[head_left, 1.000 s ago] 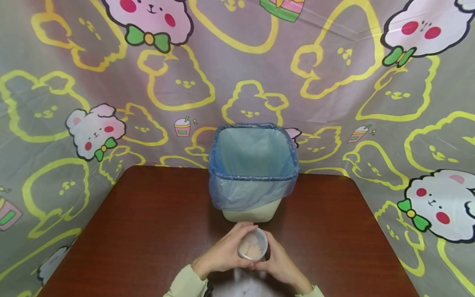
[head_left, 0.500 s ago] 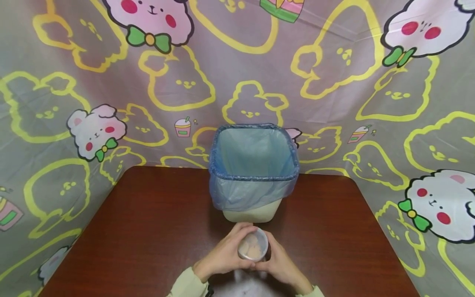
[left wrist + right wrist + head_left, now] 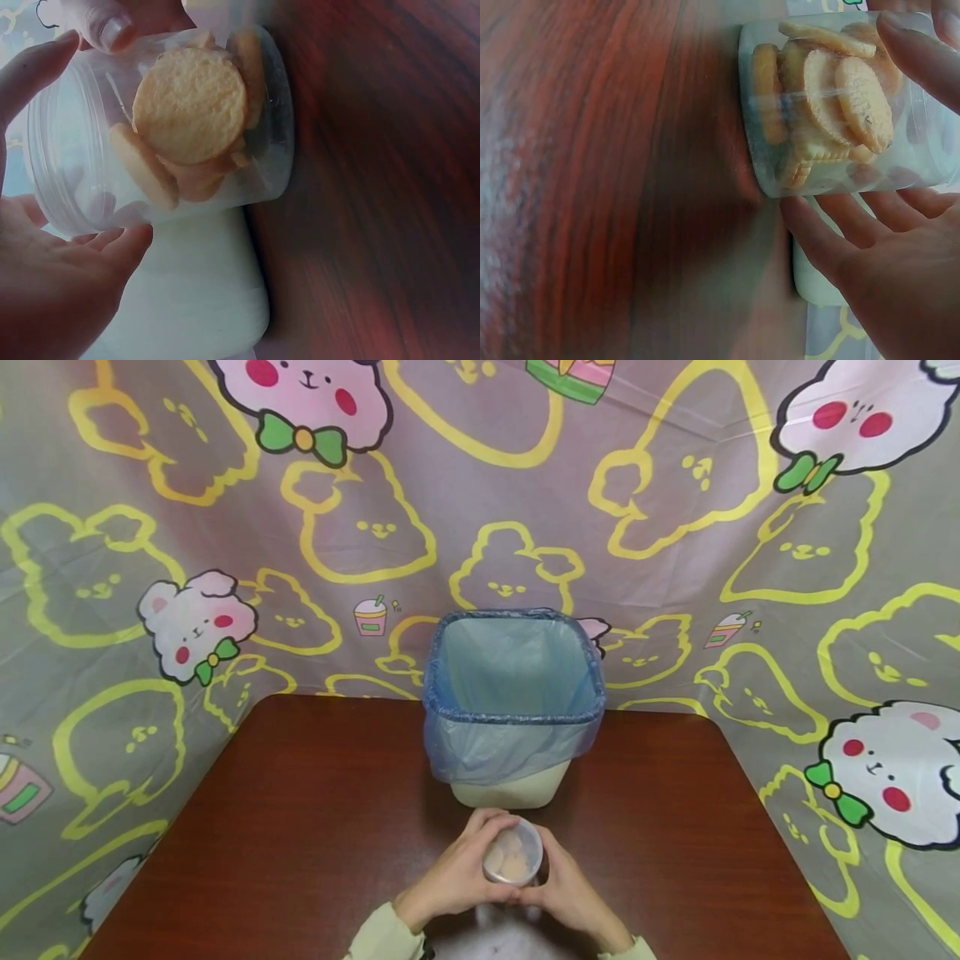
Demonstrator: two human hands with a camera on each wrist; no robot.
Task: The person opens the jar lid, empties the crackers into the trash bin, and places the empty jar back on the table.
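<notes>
A clear round plastic jar [image 3: 517,852] stands upright near the front of the table, between the two hands. Several round golden biscuits [image 3: 191,106] lie inside it, seen through the wall in both wrist views. My left hand [image 3: 459,872] grips the jar's left side, fingers bent round the upper part. From the right, my right hand [image 3: 573,897] holds the opposite side, its thumb meeting the left one at the near side. Whether the jar's base touches the table cannot be told for sure.
A cream waste bin [image 3: 510,794] lined with a blue translucent bag [image 3: 510,747] stands just behind the jar on the dark red-brown wooden table [image 3: 315,793]. Patterned cloth [image 3: 420,502] hangs round the back and sides.
The jar and both hands have shifted very slightly to the right in the head view. The hold on the jar stays the same.
</notes>
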